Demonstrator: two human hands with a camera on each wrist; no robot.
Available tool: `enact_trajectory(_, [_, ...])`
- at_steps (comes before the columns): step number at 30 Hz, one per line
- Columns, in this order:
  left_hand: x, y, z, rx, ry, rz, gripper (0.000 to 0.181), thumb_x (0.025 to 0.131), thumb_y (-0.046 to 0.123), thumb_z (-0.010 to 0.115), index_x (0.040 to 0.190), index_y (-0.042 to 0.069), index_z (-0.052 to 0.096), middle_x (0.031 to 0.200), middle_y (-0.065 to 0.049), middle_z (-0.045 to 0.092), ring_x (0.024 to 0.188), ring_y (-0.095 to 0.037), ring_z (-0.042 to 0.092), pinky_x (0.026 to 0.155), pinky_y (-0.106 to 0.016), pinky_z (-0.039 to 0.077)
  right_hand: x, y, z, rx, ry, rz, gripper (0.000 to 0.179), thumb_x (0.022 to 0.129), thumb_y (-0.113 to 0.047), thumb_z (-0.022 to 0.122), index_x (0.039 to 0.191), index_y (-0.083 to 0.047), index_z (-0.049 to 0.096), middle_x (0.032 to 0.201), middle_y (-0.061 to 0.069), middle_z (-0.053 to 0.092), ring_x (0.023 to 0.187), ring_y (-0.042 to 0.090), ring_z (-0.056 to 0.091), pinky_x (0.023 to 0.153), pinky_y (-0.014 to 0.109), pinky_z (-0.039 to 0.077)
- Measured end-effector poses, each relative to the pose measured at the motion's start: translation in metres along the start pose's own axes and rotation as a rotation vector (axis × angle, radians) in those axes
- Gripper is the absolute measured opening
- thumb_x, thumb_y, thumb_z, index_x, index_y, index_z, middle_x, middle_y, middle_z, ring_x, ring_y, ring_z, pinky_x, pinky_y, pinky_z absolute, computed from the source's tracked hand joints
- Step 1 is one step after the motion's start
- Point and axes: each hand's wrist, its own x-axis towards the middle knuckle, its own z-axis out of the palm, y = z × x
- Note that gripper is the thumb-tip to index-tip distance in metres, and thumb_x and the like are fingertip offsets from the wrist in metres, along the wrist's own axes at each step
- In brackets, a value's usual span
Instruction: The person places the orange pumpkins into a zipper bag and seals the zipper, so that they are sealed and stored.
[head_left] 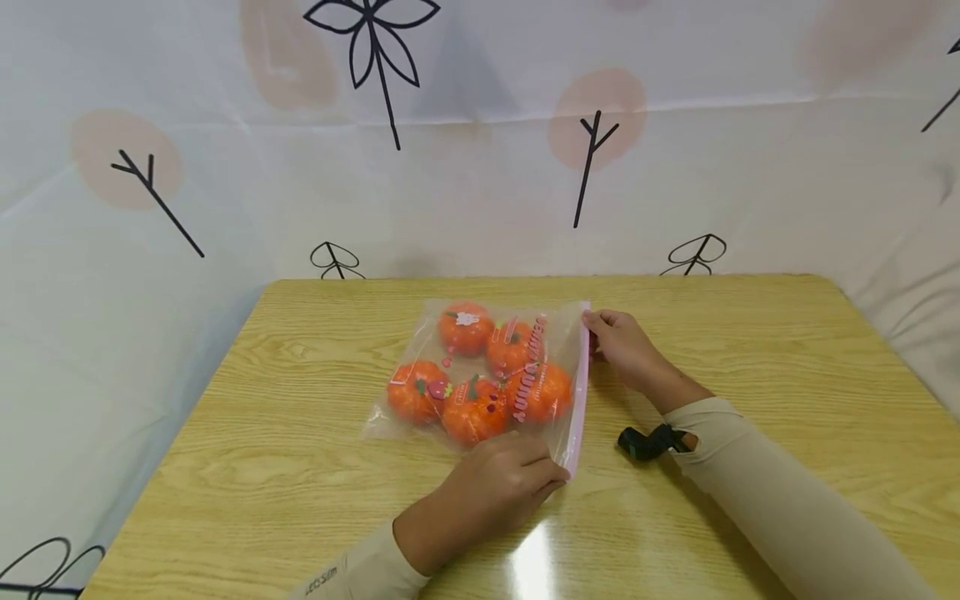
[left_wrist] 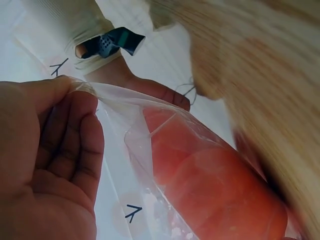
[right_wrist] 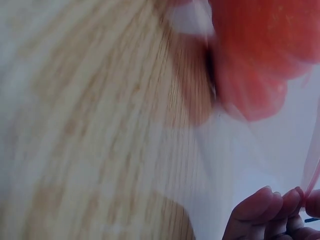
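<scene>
A clear zip bag (head_left: 468,367) with a pink zip edge (head_left: 581,392) lies on the table, with several small orange pumpkins (head_left: 474,412) inside. My left hand (head_left: 498,479) pinches the near corner of the zip edge between thumb and forefinger. In the left wrist view that hand (left_wrist: 50,155) grips the clear plastic at its edge, the other fingers curled loosely. At the far end of the same edge, my right hand (head_left: 622,346) pinches the pink strip. The right wrist view shows its fingertips (right_wrist: 255,205) at the strip, below blurred pumpkins (right_wrist: 260,60).
The wood-grain table (head_left: 262,475) extends around the bag on all sides. Behind it hangs a pale patterned cloth (head_left: 480,192). A black strapped device (head_left: 648,443) is on the right wrist, at the beige sleeve (head_left: 765,492).
</scene>
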Motion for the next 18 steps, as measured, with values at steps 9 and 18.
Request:
enact_trajectory(9, [0.000, 0.001, 0.005, -0.047, -0.056, -0.086, 0.006, 0.085, 0.020, 0.078, 0.091, 0.021, 0.077, 0.081, 0.010, 0.067, 0.070, -0.004, 0.060, 0.070, -0.018, 0.050, 0.009, 0.004, -0.003, -0.032, -0.007, 0.027, 0.048, 0.108, -0.036, 0.037, 0.125, 0.006, 0.054, 0.090, 0.002, 0.055, 0.080, 0.013, 0.054, 0.072, 0.026, 0.049])
enact_trajectory(18, [-0.004, -0.011, -0.013, -0.010, -0.149, -0.194, 0.032, 0.088, 0.040, 0.073, 0.113, 0.020, 0.073, 0.102, 0.008, 0.073, 0.095, -0.009, 0.068, 0.089, -0.029, 0.054, 0.002, 0.012, -0.014, -0.150, 0.002, -0.054, 0.048, 0.106, -0.040, 0.042, 0.117, 0.004, 0.059, 0.083, 0.009, 0.061, 0.075, 0.019, 0.059, 0.069, 0.031, 0.052])
